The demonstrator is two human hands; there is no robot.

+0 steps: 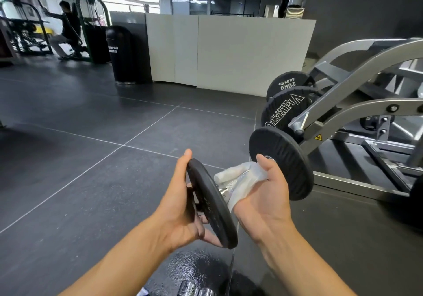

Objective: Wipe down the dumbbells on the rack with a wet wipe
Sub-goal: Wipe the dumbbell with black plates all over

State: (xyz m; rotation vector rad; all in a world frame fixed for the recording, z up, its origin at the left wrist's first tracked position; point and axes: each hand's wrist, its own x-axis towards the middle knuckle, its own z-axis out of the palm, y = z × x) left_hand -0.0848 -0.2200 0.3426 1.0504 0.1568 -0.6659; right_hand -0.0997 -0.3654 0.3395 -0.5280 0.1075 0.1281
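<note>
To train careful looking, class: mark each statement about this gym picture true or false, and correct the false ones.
1. The right hand holds a white wipe around the handle of the dumbbell. True.
2. The left hand grips the dumbbell's nearer end plate. True.
3. The dumbbell rests on the floor. False: both hands hold it in the air.
4. The topmost weight plate on the grey machine reads 10KG. False: it reads 20KG.
5. Nobody else is in view. False: a person is visible far left.
</note>
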